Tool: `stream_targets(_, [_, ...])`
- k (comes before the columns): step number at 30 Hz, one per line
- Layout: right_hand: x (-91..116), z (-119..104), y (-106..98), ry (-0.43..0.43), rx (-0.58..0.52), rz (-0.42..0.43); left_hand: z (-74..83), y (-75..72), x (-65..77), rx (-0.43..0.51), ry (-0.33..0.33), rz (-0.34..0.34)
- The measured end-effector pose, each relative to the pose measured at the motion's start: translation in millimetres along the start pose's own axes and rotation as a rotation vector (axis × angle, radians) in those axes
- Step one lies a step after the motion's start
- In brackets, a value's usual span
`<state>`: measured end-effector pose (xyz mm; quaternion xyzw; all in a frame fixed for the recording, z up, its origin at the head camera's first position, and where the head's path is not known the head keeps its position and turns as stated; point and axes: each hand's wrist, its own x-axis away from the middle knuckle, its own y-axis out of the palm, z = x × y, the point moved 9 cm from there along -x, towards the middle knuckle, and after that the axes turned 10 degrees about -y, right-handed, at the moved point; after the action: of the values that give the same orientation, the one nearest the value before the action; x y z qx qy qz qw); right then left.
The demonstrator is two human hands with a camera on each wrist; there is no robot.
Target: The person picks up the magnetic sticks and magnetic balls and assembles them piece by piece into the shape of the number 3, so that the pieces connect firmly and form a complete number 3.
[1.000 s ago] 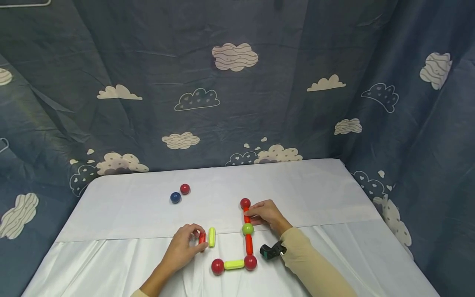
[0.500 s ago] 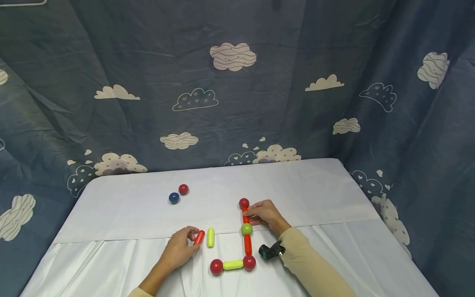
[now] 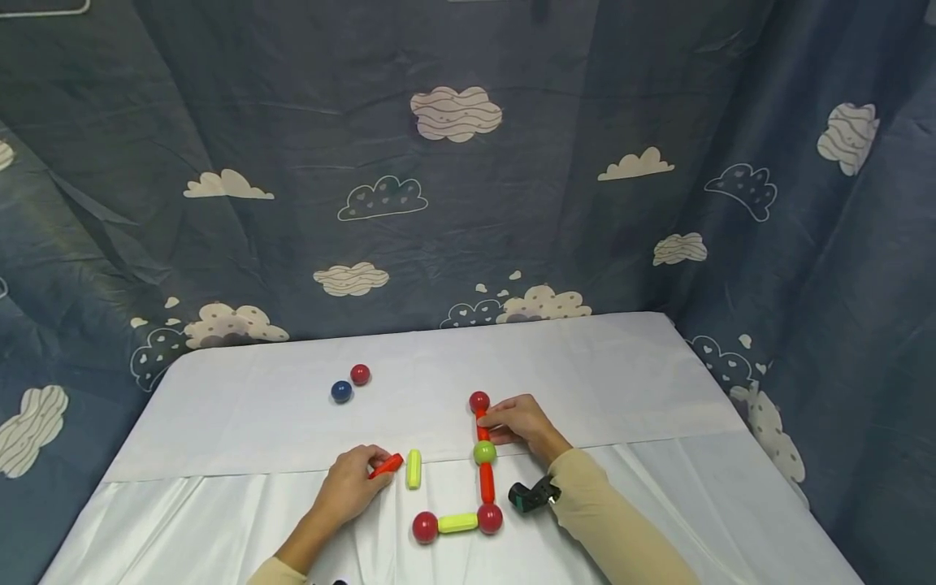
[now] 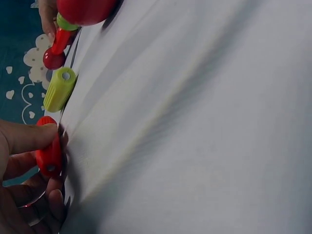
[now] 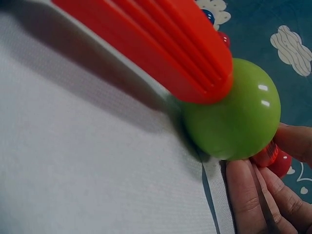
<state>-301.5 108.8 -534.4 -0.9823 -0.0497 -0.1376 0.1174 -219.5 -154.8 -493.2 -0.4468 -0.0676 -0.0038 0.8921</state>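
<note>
My left hand (image 3: 351,486) pinches a loose red rod (image 3: 387,465) between thumb and fingers; in the left wrist view this rod (image 4: 49,156) is close to the cloth. Just right of it lies a yellow-green rod (image 3: 413,470). My right hand (image 3: 525,422) pinches the upper red rod (image 3: 483,434) of an L-shaped chain, between a far red ball (image 3: 478,401) and a green ball (image 3: 484,452). Below the green ball, a second red rod (image 3: 487,484) joins a corner red ball (image 3: 490,518). From there another yellow-green rod (image 3: 457,523) leads left to an end red ball (image 3: 425,528).
Farther back on the white-covered table (image 3: 585,366) lie a blue ball (image 3: 341,392) and a separate red ball (image 3: 360,374). A black wrist camera (image 3: 532,494) sits at my right wrist, beside the chain. The dark cloud-print curtain (image 3: 292,219) hangs behind the table.
The red rod in my left hand has turned clockwise, from nearly in line with the loose yellow-green rod to a slant. That hand has shifted slightly left. My right hand keeps its hold on the chain.
</note>
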Motion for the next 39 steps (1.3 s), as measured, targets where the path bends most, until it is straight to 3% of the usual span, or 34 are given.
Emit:
stream_targets(6, [-1,2,-4,-0.007,-0.008,0.009,5.6,-3.5,-12.7,0.001,0.038,-0.008])
stream_targets(15, [2,2,-6,-0.015,0.015,-0.003,17.7,1.2,-53.4,0.027,-0.015,-0.081])
stream_targets(26, [0,2,-4,-0.034,-0.003,-0.005,50.6,13.9,-102.7,-0.006,0.074,-0.166])
stream_targets(33, [0,3,-1,-0.035,-0.002,-0.004,62.6,25.0,-113.7,-0.089,0.143,-0.198])
stream_targets(39, [2,3,-2,-0.034,-0.008,0.000,74.6,39.5,-114.0,-0.060,0.169,-0.245])
